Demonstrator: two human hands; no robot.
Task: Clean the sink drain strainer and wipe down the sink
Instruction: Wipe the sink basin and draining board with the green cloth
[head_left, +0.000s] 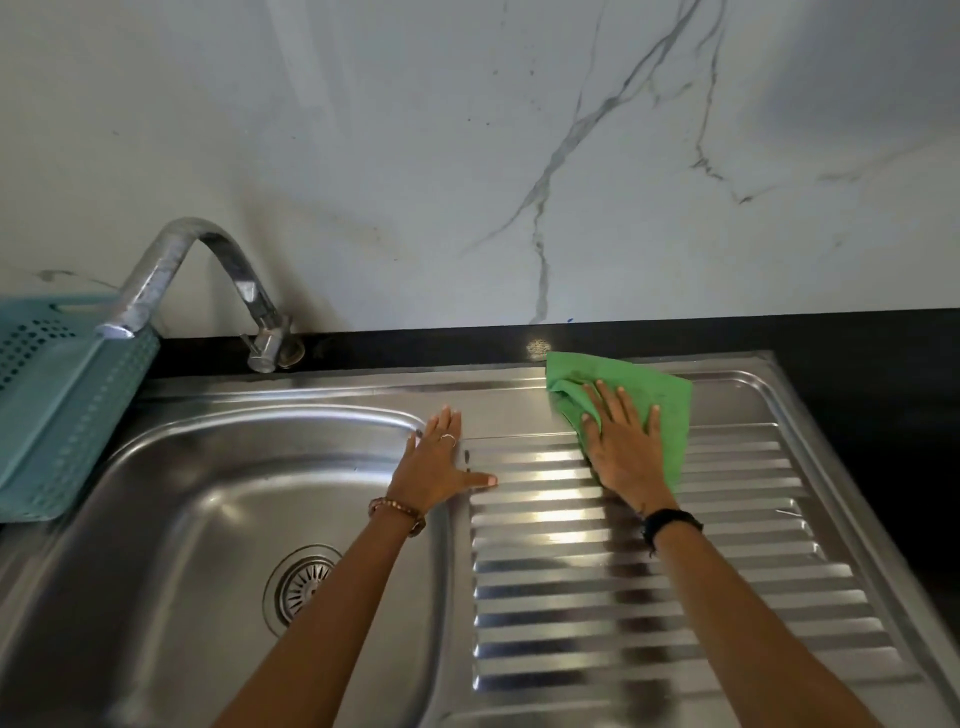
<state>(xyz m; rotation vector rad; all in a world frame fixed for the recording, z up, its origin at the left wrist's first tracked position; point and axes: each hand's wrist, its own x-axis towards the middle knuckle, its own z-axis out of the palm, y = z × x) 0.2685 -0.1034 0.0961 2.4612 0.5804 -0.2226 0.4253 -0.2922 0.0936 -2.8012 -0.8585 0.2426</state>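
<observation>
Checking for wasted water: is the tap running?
Off. No water falls from the faucet spout, and the sink basin below shows no stream.

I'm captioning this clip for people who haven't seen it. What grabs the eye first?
The bright green cloth stands out, pressed flat by the right hand at the far end of the ribbed steel drainboard. The left hand rests open on the basin's right rim. Further left, the drain strainer sits in the basin under a curved tap.

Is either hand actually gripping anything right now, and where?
Nothing is gripped. The right hand lies flat, fingers spread, pressing the green cloth near its middle onto the drainboard. The left hand rests bare on the sink rim.
</observation>
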